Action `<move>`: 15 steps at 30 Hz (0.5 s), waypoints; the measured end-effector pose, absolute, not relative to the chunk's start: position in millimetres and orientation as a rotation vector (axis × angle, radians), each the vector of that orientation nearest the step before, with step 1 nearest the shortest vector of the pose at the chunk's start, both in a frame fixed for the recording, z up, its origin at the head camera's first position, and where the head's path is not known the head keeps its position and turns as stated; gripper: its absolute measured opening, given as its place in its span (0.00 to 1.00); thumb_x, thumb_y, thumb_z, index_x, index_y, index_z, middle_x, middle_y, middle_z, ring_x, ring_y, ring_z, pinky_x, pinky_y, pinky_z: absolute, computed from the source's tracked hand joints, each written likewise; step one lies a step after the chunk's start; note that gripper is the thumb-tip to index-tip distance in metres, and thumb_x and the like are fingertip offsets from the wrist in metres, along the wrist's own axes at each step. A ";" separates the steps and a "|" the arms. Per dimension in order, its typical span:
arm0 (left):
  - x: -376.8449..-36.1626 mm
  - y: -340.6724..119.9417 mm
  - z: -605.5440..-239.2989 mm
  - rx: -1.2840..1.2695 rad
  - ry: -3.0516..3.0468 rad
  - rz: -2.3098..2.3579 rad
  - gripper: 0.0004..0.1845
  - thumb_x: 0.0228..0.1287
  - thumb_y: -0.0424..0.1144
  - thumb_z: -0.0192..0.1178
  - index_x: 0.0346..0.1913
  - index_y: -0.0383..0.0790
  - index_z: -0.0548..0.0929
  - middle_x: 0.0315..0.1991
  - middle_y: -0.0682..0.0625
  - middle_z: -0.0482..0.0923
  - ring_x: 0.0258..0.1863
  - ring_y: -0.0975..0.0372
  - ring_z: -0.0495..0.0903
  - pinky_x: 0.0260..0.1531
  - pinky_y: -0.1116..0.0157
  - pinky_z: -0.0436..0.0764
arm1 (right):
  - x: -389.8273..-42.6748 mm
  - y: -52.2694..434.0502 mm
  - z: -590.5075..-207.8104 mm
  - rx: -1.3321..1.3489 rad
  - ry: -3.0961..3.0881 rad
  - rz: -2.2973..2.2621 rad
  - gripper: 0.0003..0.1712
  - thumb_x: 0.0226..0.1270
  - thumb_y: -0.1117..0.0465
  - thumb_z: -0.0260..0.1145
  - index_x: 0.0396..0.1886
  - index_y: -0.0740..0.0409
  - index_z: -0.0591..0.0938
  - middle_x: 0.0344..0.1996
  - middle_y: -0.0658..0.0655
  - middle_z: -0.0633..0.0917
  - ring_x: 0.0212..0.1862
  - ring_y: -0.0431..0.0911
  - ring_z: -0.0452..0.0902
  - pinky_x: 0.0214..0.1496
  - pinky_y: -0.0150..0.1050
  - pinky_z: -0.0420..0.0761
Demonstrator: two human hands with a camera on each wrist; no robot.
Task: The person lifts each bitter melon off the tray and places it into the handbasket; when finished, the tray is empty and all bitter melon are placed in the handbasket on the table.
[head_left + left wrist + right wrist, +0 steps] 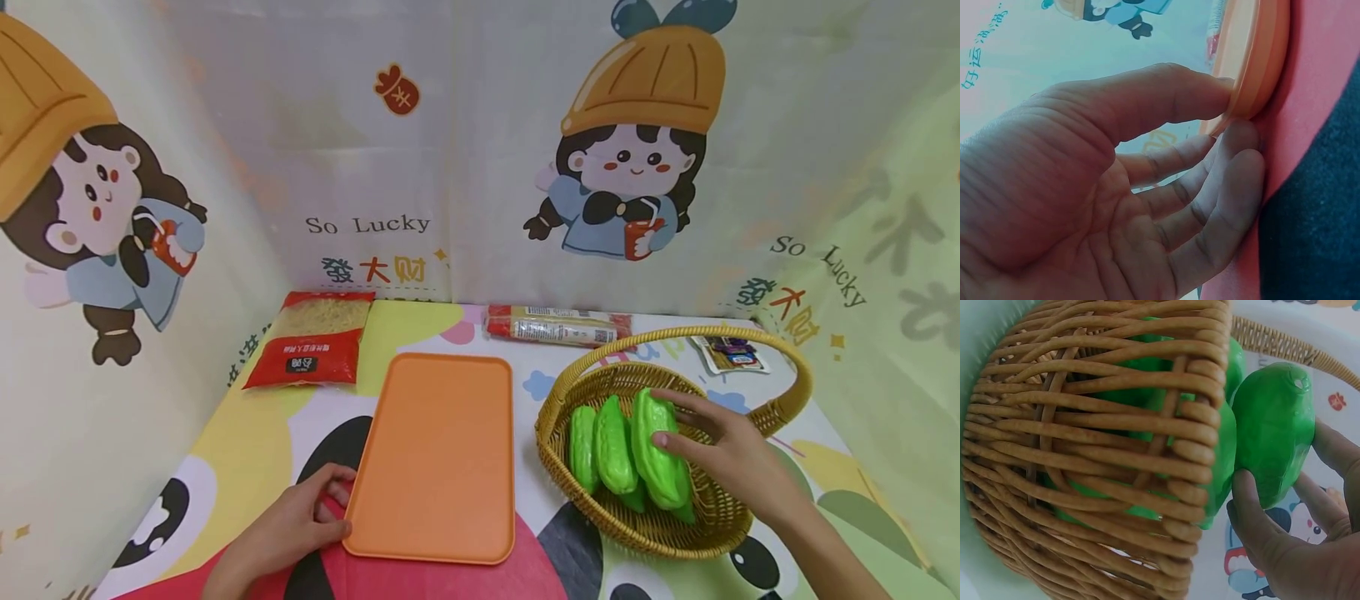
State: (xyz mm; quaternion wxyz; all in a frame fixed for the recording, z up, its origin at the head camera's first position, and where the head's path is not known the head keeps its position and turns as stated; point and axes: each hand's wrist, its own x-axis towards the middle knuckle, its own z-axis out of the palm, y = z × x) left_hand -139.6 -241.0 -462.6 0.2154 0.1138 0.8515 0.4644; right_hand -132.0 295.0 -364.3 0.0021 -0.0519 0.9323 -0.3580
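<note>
My left hand [296,521] is at the near left edge of an orange tray [438,458], pinching its rim. In the left wrist view the thumb lies on the tray rim [1254,69] with the fingertips just below. To the right, my right hand [738,462] holds a bumpy green bitter melon [654,458] between thumb and fingers, over the wicker basket [667,546]. Several more bitter melons [615,446] lie in the basket beside it. In the right wrist view the held bitter melon [1275,428] stands out past the basket rim.
Behind the tray lie a red bag of dry food [315,346] at left and a long red-and-clear packet [558,325]. A small packet [731,354] is behind the basket, whose tall handle [675,333] arches over it. Printed cloth walls [480,167] surround the table.
</note>
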 end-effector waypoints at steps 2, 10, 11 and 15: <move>-139.6 -241.1 -462.6 0.312 2.361 1.287 0.34 0.56 0.38 0.73 0.61 0.30 0.68 0.40 0.47 0.74 0.34 0.56 0.78 0.32 0.66 0.81 | -133.0 294.0 -365.3 -0.169 2.918 -1.142 0.33 0.67 0.43 0.67 0.70 0.38 0.71 0.67 0.58 0.73 0.60 0.64 0.74 0.50 0.63 0.75; -139.1 -240.6 -461.3 0.308 2.365 1.282 0.34 0.56 0.38 0.73 0.61 0.31 0.68 0.41 0.47 0.74 0.34 0.56 0.78 0.32 0.66 0.81 | -136.7 290.6 -369.5 -0.165 2.930 -1.148 0.32 0.65 0.43 0.68 0.68 0.39 0.74 0.65 0.61 0.75 0.61 0.65 0.72 0.51 0.65 0.74; -139.1 -240.5 -461.2 0.311 2.363 1.284 0.34 0.56 0.38 0.73 0.61 0.31 0.68 0.41 0.47 0.74 0.34 0.56 0.78 0.32 0.66 0.81 | -137.1 290.4 -370.1 -0.167 2.931 -1.148 0.32 0.65 0.43 0.68 0.68 0.40 0.75 0.65 0.61 0.75 0.61 0.65 0.72 0.51 0.65 0.73; -139.3 -240.5 -460.6 0.317 2.361 1.293 0.34 0.56 0.38 0.73 0.61 0.31 0.68 0.41 0.47 0.75 0.34 0.56 0.78 0.32 0.66 0.81 | -137.6 289.8 -371.6 -0.175 2.939 -1.144 0.32 0.65 0.43 0.69 0.67 0.41 0.75 0.64 0.62 0.75 0.62 0.67 0.69 0.52 0.69 0.70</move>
